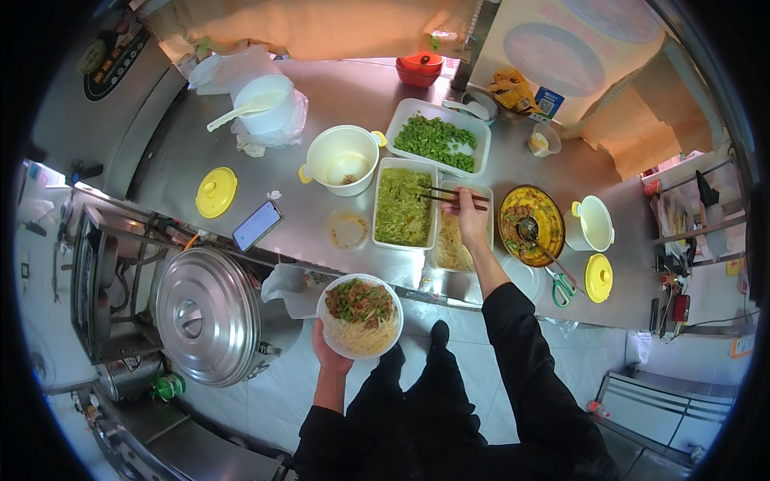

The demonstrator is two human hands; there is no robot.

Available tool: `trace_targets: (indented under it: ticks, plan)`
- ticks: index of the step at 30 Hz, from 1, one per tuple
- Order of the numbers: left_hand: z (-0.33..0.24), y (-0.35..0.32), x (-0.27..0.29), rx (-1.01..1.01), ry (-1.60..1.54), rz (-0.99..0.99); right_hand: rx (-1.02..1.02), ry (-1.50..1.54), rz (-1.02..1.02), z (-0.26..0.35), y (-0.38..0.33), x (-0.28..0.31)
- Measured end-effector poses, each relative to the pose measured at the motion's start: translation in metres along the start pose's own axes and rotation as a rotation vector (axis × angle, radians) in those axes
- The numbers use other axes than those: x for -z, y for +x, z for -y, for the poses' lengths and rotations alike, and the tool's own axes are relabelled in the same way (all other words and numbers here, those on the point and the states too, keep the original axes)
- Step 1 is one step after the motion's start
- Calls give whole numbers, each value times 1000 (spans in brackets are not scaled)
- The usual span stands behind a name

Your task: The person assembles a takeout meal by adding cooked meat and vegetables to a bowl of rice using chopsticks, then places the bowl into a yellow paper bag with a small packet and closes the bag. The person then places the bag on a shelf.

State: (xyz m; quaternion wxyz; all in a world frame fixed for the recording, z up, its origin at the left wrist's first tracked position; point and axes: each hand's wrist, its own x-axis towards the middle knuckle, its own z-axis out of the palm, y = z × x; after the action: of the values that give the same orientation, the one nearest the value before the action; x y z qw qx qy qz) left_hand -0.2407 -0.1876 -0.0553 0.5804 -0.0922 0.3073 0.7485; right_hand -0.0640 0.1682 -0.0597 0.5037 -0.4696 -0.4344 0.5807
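Holding white bowl [361, 354] in left hand [334, 354], mouth up, round, no long axis; right hand [470, 221] closed on dark chopsticks [449, 191], set crosswise, tips left over shredded-greens tub [401, 245] just left of it. Noodles [365, 337] and meat topping [370, 303] already in; anything left to add: can't tell.

We see pale and orange characters on a black rounded label [116, 64] on a grey metal cabinet [60, 104]. Faint reddish characters top a cream poster [618, 76] with grey ovals. A blue rectangular card [549, 102] bears a square black-and-white code — we can read no wording there. On the pale-screened rectangular phone [257, 225], any marks are too small for us.
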Motion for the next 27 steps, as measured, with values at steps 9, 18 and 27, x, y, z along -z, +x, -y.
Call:
trace_targets:
  ticks: [9,18,27]
  plan:
    - [-8,49,-29,-36,38,81,-192,299,-211,-14,-4,11]
    - [2,106,-47,41,-78,145,-225,433,-140,-3,-3,26]
    - [15,114,-65,52,-136,157,-238,437,-157,16,-22,43]
